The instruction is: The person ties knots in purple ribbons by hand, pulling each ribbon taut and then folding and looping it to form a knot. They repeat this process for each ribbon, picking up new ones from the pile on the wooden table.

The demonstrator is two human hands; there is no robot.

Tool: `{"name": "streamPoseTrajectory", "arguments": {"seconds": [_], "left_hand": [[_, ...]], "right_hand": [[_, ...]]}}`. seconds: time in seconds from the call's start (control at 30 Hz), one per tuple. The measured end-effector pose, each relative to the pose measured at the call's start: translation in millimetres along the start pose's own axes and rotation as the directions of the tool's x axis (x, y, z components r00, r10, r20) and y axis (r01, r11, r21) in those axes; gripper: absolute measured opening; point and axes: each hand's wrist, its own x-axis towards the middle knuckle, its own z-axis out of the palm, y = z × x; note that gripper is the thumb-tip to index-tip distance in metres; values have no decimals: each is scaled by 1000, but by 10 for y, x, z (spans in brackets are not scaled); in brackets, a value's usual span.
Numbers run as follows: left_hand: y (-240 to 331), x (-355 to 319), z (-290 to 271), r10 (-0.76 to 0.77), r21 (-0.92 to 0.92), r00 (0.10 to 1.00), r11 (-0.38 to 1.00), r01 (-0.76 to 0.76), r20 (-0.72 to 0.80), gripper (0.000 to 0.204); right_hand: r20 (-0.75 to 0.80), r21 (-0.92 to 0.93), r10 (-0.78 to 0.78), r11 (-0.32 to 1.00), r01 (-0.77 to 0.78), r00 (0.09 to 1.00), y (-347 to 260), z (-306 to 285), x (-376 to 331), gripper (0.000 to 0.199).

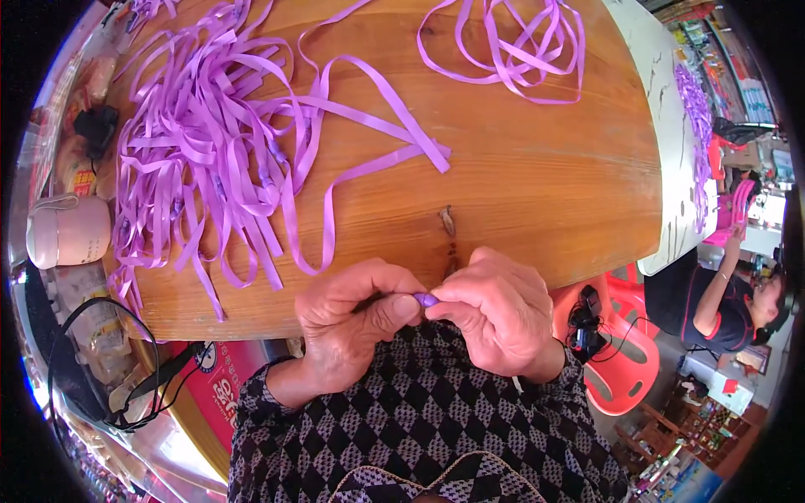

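My left hand point(356, 318) and my right hand point(496, 310) meet at the near edge of a wooden table point(537, 168). Between their fingertips they pinch a small purple ribbon piece point(426, 299), of which only a short bit shows. A big heap of purple ribbon strips point(210, 142) lies on the table to the left, beyond my left hand. A smaller loop of purple ribbons point(511, 42) lies at the far right of the table top.
A pink cup point(67, 230) stands off the table's left edge, with black cables point(126, 369) below it. A red plastic chair point(620, 352) stands at the right. Another person in dark clothes point(721, 302) sits at a white table point(671, 126) with more purple ribbons.
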Motion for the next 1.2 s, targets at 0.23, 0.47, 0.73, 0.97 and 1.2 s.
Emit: {"name": "streamPoseTrajectory", "arguments": {"seconds": [0.23,0.47,0.73,0.97,1.2], "left_hand": [[-47,21,-13,-42,3,997,999,42,66,8],[-105,16,57,91,58,993,995,-87,-72,7],[-124,8,81,59,-139,992,987,-74,-111,9],[-24,5,122,-7,-142,995,990,-8,-103,9],[-19,96,-13,427,480,892,757,-443,150,6]], "right_hand": [[50,123,-11,992,5,999,56,-29,-4,13],[38,-154,-70,985,75,997,56,74,-139,22],[-69,-44,-60,997,57,996,68,104,-79,22],[-29,-262,-103,961,92,994,33,44,-55,21],[15,-134,-72,988,74,997,18,-17,3,19]]}}
